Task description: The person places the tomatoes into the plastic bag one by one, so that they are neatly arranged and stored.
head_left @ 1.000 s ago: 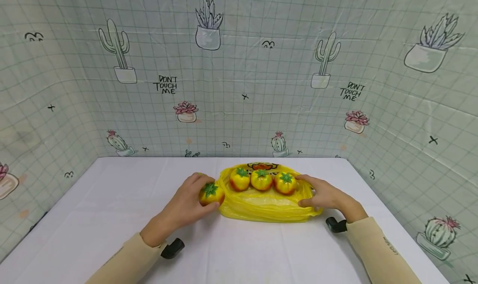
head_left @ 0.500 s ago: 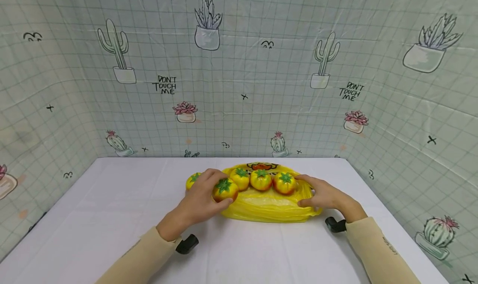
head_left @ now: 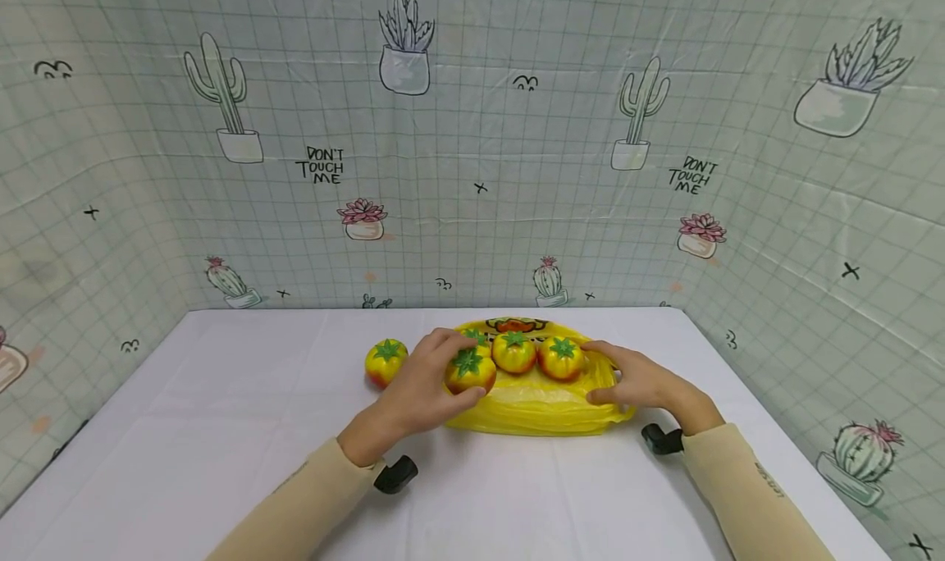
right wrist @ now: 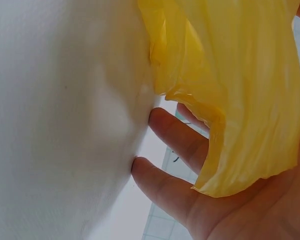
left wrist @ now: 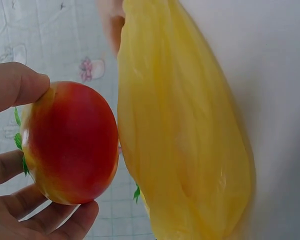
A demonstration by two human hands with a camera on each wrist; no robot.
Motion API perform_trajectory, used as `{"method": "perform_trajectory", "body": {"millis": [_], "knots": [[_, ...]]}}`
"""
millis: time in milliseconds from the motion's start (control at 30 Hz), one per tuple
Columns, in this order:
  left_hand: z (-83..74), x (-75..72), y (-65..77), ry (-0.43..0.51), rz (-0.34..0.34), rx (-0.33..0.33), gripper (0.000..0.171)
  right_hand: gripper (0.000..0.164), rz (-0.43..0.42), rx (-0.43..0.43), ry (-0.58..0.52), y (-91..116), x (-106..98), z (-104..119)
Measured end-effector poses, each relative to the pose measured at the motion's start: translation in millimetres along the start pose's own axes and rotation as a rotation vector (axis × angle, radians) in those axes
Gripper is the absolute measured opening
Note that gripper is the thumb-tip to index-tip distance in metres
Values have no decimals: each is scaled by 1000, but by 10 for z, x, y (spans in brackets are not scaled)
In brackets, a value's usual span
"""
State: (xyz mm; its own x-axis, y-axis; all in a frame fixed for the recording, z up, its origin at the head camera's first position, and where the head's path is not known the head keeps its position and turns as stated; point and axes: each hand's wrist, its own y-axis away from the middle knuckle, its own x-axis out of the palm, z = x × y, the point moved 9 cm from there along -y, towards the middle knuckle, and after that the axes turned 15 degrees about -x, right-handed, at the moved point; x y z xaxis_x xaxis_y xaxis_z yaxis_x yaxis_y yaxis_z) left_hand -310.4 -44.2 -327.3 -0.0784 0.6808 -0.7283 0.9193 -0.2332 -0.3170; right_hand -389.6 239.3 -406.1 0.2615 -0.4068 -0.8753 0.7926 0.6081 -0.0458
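The fruit (head_left: pixel 471 372), yellow with a green leafy top and a red underside, is in my left hand (head_left: pixel 417 390), my thumb on one side and my fingertips round the other. I hold it above the left part of the yellow bag (head_left: pixel 539 417). In my left wrist view its red underside comes right up to the bag's edge; I cannot tell whether the two touch.

My right hand (head_left: pixel 636 379) is at the bag's right end, thumb and forefinger wide apart. The bag's edge drapes across my palm, and two of my fingertips touch the table (head_left: pixel 509 503). Whether I also pinch the plastic, I cannot tell.

Three more fruits sit side by side at the bag's mouth: a right one (head_left: pixel 562 359) near my right forefinger, a middle one (head_left: pixel 514 353), and a left one (head_left: pixel 474 338) partly hidden by the one I hold. Another fruit, a loose one (head_left: pixel 386 362), rests on the table beyond my left hand, to the left of the bag. My beige sleeves (head_left: pixel 749 487) reach toward my wrists, and behind the table hangs a checked sheet (head_left: pixel 443 233) with cactus drawings.
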Motion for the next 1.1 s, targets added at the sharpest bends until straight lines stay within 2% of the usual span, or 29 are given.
{"method": "perform_trajectory", "body": {"millis": [333, 533, 767, 1100], "knots": [[-82, 133, -65, 15, 37, 22, 51, 81, -3, -13, -3, 13, -2, 1], [-110, 234, -117, 4, 56, 12, 53, 80, -6, -15, -20, 34, -31, -11], [-199, 343, -175, 24, 70, 57, 52, 79, -7, -40, -39, 39, -61, -4], [-211, 524, -287, -7, 151, -49, 56, 79, -26, -50, -81, 40, -92, -17]]}}
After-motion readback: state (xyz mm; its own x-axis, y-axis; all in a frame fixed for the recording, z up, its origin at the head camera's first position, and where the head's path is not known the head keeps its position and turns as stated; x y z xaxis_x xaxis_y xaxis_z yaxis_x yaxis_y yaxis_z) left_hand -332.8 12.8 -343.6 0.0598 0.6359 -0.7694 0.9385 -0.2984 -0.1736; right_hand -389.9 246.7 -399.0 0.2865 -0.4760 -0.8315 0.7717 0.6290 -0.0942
